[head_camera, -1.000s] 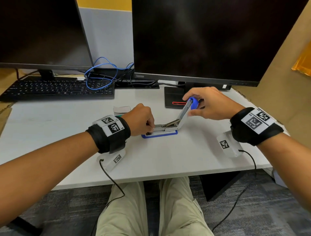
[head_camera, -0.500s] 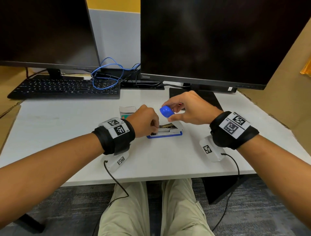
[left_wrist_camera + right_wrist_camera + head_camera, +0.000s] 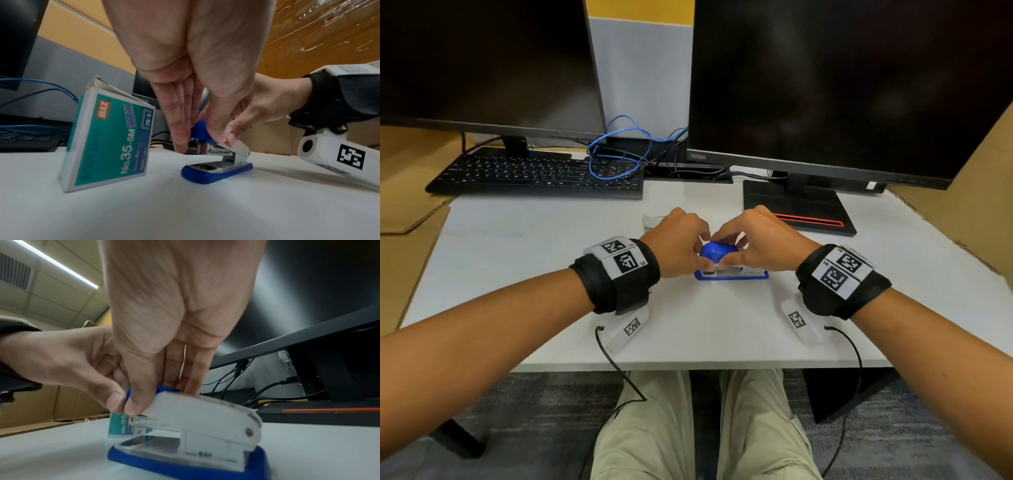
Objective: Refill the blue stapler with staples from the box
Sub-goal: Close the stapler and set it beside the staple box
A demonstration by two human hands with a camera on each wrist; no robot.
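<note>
The blue stapler (image 3: 732,275) sits mid-desk with its white cover folded down over the magazine; its blue cap (image 3: 715,251) shows between my hands. My left hand (image 3: 703,253) pinches the front end, fingers (image 3: 180,129) pointing down beside the cap. My right hand (image 3: 731,248) grips the cover from the other side, with its thumb (image 3: 133,404) at the cap's edge. The stapler (image 3: 205,426) looks motion-blurred in the right wrist view. The teal staple box (image 3: 109,138) stands upright just left of the stapler (image 3: 218,168), mostly hidden behind my left hand as the box (image 3: 650,221) in the head view.
Two dark monitors stand at the back, with a black keyboard (image 3: 537,174) and a looped blue cable (image 3: 616,154) between them. The right monitor's base (image 3: 798,209) with a red stripe lies just behind my hands. Cardboard panels flank the white desk (image 3: 517,260).
My right hand has swung the stapler's cover from upright down over the magazine. My left hand has shifted from the magazine's front up onto the blue cap.
</note>
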